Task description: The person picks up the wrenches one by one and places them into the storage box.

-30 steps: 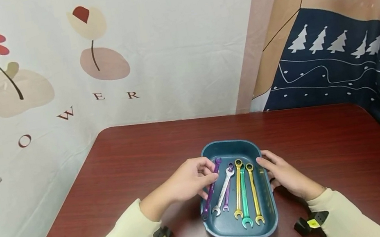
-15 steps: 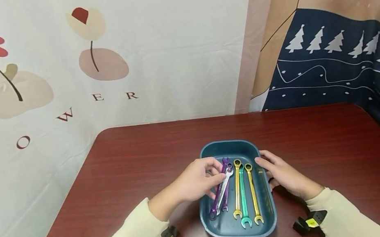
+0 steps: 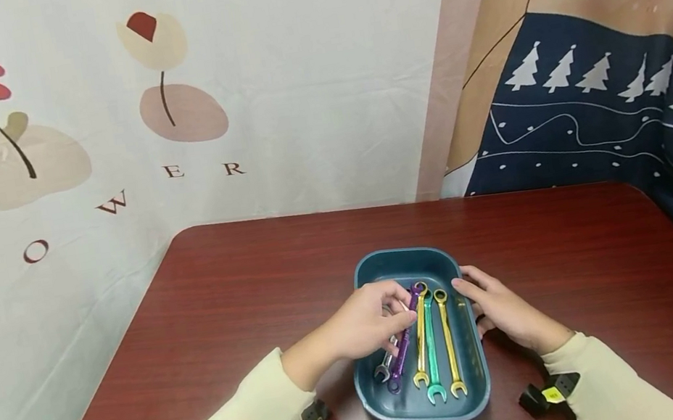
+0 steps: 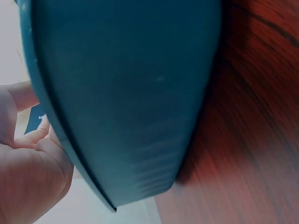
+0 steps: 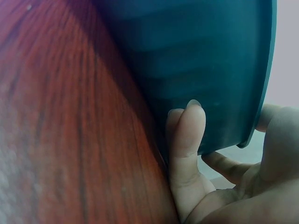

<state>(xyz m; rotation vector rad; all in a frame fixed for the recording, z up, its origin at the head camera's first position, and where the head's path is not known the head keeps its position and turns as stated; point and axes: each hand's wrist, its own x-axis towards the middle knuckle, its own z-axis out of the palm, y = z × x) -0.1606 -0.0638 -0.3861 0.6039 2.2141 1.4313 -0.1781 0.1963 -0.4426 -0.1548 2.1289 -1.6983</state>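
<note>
My left hand (image 3: 370, 322) reaches over the left side of a blue-green tray (image 3: 468, 365) and pinches a purple combination wrench (image 3: 402, 354), which lies at a slant. A silver wrench (image 3: 383, 371) is partly hidden by that hand and the purple wrench. To their right lie a gold wrench (image 3: 421, 351), a green wrench (image 3: 434, 363) and a second gold wrench (image 3: 450, 346). My right hand (image 3: 512, 314) holds the tray's right side, thumb on the rim. In the right wrist view, its fingers (image 5: 189, 135) lie against the outer wall.
The tray stands on a dark red wooden table (image 3: 280, 270). Behind hang a white curtain (image 3: 318, 95) with flower prints and a dark blue one (image 3: 562, 130) with tree prints. Each wrist carries a black camera (image 3: 534, 400).
My left hand has moved right with the purple wrench, carrying it across the silver one toward the left gold wrench. A smaller purple wrench is now out of sight. The right hand keeps its place.
</note>
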